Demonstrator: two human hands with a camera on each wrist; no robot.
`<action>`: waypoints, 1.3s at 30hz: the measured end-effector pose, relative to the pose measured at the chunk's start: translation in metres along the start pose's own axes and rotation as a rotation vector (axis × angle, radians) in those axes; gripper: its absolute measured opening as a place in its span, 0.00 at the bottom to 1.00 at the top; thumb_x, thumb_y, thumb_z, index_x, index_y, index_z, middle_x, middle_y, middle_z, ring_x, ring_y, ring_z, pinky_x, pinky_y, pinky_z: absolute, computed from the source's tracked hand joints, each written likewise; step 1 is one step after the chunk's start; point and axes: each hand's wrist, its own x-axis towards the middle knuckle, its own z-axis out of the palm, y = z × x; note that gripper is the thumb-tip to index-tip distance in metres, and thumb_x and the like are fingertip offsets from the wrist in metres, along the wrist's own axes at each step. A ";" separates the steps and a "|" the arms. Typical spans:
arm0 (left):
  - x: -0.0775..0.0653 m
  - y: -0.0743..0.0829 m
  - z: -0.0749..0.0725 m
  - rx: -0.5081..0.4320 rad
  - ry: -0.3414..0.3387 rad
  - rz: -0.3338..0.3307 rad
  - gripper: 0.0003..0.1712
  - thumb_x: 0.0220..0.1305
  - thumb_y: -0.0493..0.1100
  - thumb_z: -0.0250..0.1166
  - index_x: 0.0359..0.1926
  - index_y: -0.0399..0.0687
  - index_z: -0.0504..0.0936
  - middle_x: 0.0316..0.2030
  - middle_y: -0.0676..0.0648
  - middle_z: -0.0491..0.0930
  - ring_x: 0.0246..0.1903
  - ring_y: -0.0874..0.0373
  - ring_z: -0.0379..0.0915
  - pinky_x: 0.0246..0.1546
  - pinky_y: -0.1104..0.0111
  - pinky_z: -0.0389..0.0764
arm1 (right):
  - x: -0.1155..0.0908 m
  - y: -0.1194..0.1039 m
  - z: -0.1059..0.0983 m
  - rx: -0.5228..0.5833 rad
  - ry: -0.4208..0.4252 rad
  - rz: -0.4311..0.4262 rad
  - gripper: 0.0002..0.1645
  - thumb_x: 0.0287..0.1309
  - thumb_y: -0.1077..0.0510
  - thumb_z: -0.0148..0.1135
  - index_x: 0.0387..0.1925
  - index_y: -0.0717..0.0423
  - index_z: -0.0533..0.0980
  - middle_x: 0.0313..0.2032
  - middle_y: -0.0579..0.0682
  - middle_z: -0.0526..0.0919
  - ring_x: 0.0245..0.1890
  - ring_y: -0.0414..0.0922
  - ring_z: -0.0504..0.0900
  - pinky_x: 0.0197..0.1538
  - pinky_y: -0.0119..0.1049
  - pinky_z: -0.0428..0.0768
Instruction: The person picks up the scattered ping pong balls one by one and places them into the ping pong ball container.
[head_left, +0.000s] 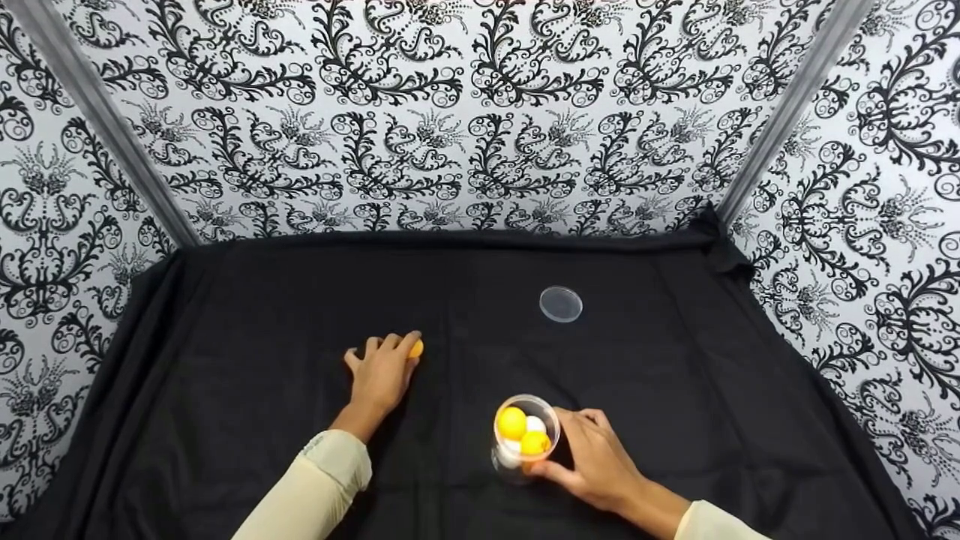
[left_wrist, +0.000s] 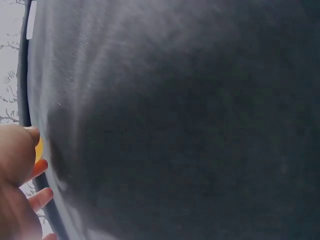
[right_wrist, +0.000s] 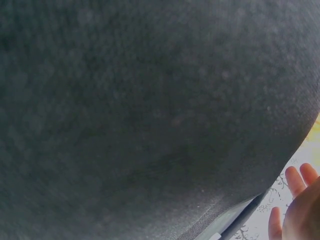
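On the left of the cloth, my left hand [head_left: 382, 375] pinches an orange ball [head_left: 416, 349] between thumb and index finger. Only a sliver of that ball [left_wrist: 39, 149] shows past the fingers in the left wrist view. My right hand [head_left: 600, 459] grips a clear plastic cup [head_left: 497, 459] from its right side, thumb toward the near side. Orange balls [head_left: 512, 423] and white balls [head_left: 535, 425] fill the cup, whose open mouth faces up. At the lower right of the right wrist view, part of the right hand [right_wrist: 304, 210] appears; the cup is mostly out of frame.
A round clear lid [head_left: 561, 304] lies flat on the black cloth [head_left: 300, 300], beyond the cup and to its right. Patterned white panels [head_left: 465, 150] stand along the back and both sides. The cloth bunches at the far right corner [head_left: 720, 244].
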 end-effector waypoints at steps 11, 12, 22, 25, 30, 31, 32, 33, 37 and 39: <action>0.000 0.045 -0.019 -0.016 0.127 0.180 0.25 0.72 0.52 0.63 0.68 0.66 0.75 0.53 0.51 0.82 0.54 0.46 0.74 0.58 0.32 0.65 | 0.002 0.000 -0.001 -0.007 0.013 -0.010 0.46 0.53 0.27 0.67 0.63 0.51 0.73 0.56 0.42 0.85 0.53 0.39 0.85 0.57 0.40 0.71; 0.000 0.050 -0.021 -0.017 0.135 0.197 0.25 0.72 0.52 0.63 0.68 0.66 0.75 0.53 0.52 0.82 0.54 0.46 0.75 0.58 0.32 0.65 | 0.002 0.000 -0.001 -0.003 0.019 -0.016 0.46 0.53 0.27 0.67 0.63 0.51 0.73 0.56 0.42 0.85 0.53 0.39 0.85 0.57 0.40 0.71; -0.017 0.099 -0.044 -0.054 0.158 0.368 0.26 0.71 0.53 0.64 0.68 0.66 0.75 0.52 0.54 0.83 0.53 0.50 0.76 0.58 0.37 0.67 | 0.003 0.002 0.001 0.035 0.093 -0.070 0.45 0.52 0.31 0.71 0.63 0.53 0.74 0.55 0.41 0.85 0.49 0.39 0.86 0.53 0.41 0.72; -0.026 0.111 -0.049 -0.075 0.183 0.430 0.26 0.70 0.53 0.65 0.68 0.65 0.76 0.51 0.55 0.84 0.53 0.52 0.77 0.57 0.38 0.68 | 0.003 0.001 0.000 0.036 0.075 -0.060 0.45 0.52 0.30 0.70 0.63 0.52 0.73 0.55 0.42 0.85 0.49 0.39 0.86 0.54 0.41 0.71; -0.040 0.127 -0.057 -0.099 0.211 0.508 0.28 0.68 0.52 0.67 0.68 0.65 0.76 0.50 0.57 0.83 0.53 0.55 0.77 0.56 0.41 0.69 | 0.003 0.001 -0.001 0.031 0.037 -0.044 0.45 0.54 0.29 0.68 0.63 0.53 0.72 0.56 0.43 0.85 0.50 0.40 0.85 0.55 0.40 0.71; -0.042 0.130 -0.058 -0.103 0.212 0.520 0.28 0.68 0.52 0.67 0.68 0.64 0.76 0.50 0.57 0.83 0.53 0.56 0.77 0.56 0.41 0.69 | 0.003 0.000 -0.001 0.028 0.033 -0.044 0.45 0.54 0.29 0.68 0.63 0.53 0.72 0.56 0.43 0.85 0.50 0.40 0.86 0.56 0.40 0.71; -0.044 0.132 -0.059 -0.110 0.210 0.530 0.28 0.67 0.52 0.68 0.68 0.64 0.76 0.50 0.57 0.83 0.53 0.56 0.77 0.56 0.41 0.70 | 0.002 0.000 -0.001 0.025 0.032 -0.044 0.46 0.54 0.29 0.67 0.63 0.54 0.72 0.55 0.44 0.85 0.50 0.40 0.86 0.56 0.40 0.71; -0.046 0.134 -0.060 -0.113 0.208 0.541 0.29 0.67 0.52 0.68 0.68 0.65 0.76 0.50 0.57 0.83 0.53 0.57 0.77 0.56 0.41 0.70 | 0.002 0.000 -0.001 0.021 0.030 -0.044 0.46 0.54 0.29 0.67 0.63 0.54 0.72 0.55 0.44 0.85 0.49 0.40 0.86 0.56 0.40 0.71; -0.053 0.140 -0.064 -0.125 0.176 0.569 0.29 0.68 0.51 0.67 0.68 0.64 0.75 0.51 0.57 0.82 0.53 0.58 0.77 0.57 0.41 0.69 | 0.002 0.001 -0.001 0.011 0.024 -0.035 0.46 0.54 0.28 0.67 0.63 0.54 0.72 0.54 0.44 0.85 0.49 0.40 0.85 0.56 0.40 0.71; -0.056 0.141 -0.065 -0.127 0.161 0.582 0.29 0.68 0.52 0.67 0.69 0.64 0.75 0.52 0.57 0.82 0.53 0.58 0.77 0.57 0.41 0.69 | 0.001 0.000 -0.001 0.013 0.020 -0.030 0.46 0.54 0.28 0.67 0.63 0.54 0.72 0.55 0.44 0.85 0.49 0.39 0.85 0.56 0.40 0.71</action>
